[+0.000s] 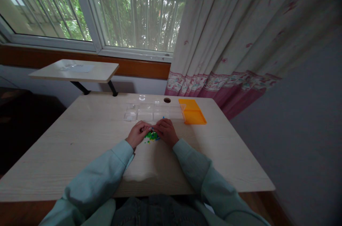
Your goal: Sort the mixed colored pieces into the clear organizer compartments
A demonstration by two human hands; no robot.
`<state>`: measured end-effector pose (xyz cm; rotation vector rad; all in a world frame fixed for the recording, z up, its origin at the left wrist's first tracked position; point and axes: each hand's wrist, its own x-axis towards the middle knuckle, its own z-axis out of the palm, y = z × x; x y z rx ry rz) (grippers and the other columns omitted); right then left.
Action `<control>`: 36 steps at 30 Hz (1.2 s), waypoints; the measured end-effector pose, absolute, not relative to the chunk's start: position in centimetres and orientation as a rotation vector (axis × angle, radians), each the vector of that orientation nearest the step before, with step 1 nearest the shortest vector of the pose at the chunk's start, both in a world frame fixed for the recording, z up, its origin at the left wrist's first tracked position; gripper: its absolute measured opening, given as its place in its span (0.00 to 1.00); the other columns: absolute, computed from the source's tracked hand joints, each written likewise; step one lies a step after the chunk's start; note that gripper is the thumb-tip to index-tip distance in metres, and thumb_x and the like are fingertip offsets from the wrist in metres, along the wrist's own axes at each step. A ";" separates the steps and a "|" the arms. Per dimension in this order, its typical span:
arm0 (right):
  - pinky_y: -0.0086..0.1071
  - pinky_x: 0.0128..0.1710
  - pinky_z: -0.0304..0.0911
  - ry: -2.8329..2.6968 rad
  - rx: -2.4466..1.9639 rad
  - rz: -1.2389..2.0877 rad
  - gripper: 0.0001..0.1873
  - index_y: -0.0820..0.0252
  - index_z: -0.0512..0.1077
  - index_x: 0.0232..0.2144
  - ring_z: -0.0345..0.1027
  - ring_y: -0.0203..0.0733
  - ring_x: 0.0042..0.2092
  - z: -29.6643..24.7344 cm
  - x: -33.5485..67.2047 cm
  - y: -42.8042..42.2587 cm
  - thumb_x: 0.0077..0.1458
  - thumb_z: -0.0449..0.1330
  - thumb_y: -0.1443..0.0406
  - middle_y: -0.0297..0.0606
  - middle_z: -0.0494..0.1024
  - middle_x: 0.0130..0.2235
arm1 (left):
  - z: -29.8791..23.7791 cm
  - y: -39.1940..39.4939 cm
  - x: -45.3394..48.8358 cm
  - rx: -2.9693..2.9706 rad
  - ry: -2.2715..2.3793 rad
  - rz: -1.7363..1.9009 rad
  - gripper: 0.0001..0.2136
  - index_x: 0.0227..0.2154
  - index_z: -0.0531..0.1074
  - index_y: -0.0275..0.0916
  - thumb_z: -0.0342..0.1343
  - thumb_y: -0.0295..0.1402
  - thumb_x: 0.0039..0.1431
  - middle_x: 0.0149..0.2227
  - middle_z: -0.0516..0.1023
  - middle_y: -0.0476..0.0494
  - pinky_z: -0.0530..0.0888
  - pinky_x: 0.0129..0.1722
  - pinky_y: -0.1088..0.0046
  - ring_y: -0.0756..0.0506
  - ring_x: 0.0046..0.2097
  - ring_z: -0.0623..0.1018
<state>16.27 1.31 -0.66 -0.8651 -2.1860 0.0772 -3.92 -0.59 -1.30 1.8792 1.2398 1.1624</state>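
Observation:
My left hand (138, 133) and my right hand (167, 131) meet at the middle of a pale wooden table (80, 154), fingertips pinched together over something tiny that I cannot make out. Right below the fingers lies a small heap of green and blue pieces (151, 136), with a few stray green bits to its left. A clear plastic box with several compartments (149, 112) lies just beyond the hands. Both arms wear light teal sleeves.
An orange lid or tray (192, 112) lies open to the right of the clear box. A round cable hole (167, 100) sits near the table's far edge. A small side shelf (77, 70) stands at the back left under the window; a curtain hangs at the right.

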 end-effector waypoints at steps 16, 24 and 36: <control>0.40 0.50 0.56 -1.902 -1.092 -0.006 0.05 0.50 0.79 0.34 0.66 0.42 0.45 -0.8 17.5 2.6 0.56 0.62 0.61 0.34 0.79 0.38 | -0.8 -0.1 -4.8 1.962 1.310 1.234 0.14 0.38 0.77 0.39 0.48 0.39 0.65 0.33 0.73 0.44 0.70 0.40 0.70 0.47 0.38 0.72; 0.41 0.50 0.53 -1.761 -1.341 -0.022 0.06 0.52 0.80 0.33 0.64 0.45 0.46 -1.1 19.1 4.2 0.56 0.62 0.61 0.37 0.78 0.40 | -0.5 0.4 -5.9 1.936 1.415 1.291 0.13 0.36 0.77 0.39 0.49 0.38 0.64 0.33 0.73 0.44 0.69 0.39 0.71 0.47 0.37 0.72; 0.39 0.50 0.52 -1.792 -1.405 -0.021 0.10 0.56 0.79 0.36 0.63 0.45 0.46 -1.0 19.0 4.1 0.60 0.57 0.62 0.38 0.77 0.40 | -0.9 0.2 -5.5 1.951 1.379 1.277 0.13 0.37 0.77 0.39 0.49 0.39 0.64 0.33 0.73 0.44 0.71 0.40 0.70 0.47 0.37 0.73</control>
